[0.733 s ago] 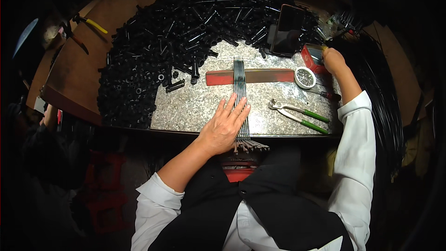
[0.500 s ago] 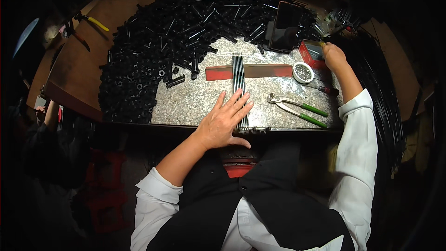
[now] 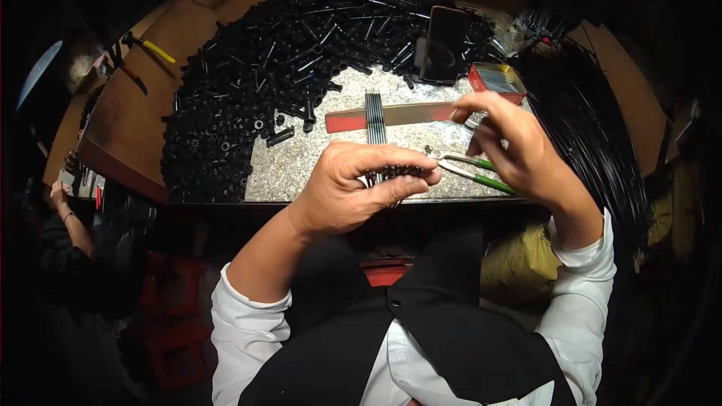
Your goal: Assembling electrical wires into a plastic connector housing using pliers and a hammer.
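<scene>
Clock read from the left hand.

Left hand (image 3: 338,184): at the near edge of the table (image 3: 301,169); thumb and fingers closed around the near end of the rods, dark ends showing in a row between them. Advised: even pressure, ends kept level.

Rods (image 3: 375,120): thin, side by side, running toward 1 o'clock. Best kept flat and uncrossed.

Right hand (image 3: 515,143): between 2 and 3, raised; fingers curled, blurred; whether they grip anything, cannot tell. Advised: a light touch, clear of the pincers.

Pincers (image 3: 487,180): green-handled, 3 o'clock, just below the right hand.

Bar (image 3: 346,122): red and brown, crossed by the rods; a sensible support.

Box (image 3: 475,80): red, open, 2 o'clock.

Black parts (image 3: 286,53): heaped, 11 o'clock, farthest.
</scene>
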A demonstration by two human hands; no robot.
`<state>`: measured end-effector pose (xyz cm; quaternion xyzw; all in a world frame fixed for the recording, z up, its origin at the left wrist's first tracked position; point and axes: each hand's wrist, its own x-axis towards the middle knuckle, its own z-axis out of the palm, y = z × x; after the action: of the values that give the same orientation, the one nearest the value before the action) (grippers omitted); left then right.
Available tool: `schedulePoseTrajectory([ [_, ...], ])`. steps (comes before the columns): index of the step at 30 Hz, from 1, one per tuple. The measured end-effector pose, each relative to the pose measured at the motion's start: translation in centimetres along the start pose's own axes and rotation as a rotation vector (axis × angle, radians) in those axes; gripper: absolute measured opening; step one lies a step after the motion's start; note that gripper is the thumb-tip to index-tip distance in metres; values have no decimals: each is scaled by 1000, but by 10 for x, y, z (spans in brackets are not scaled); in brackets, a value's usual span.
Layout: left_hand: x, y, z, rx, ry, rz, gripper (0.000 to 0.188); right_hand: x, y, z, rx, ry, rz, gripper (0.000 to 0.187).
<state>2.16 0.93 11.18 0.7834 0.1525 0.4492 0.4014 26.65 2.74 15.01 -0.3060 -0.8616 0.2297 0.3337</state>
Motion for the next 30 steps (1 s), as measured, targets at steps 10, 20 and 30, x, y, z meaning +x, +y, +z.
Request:
schedulePoseTrajectory([
  [10,-5,2,7,204,197,59,17,-11,-34,8,-318,33,-273,29],
  [20,-2,3,7,233,192,92,17,-4,-31,14,-395,81,-339,27],
  [30,0,2,6,251,161,120,17,-6,-35,10,-428,77,-330,27],
])
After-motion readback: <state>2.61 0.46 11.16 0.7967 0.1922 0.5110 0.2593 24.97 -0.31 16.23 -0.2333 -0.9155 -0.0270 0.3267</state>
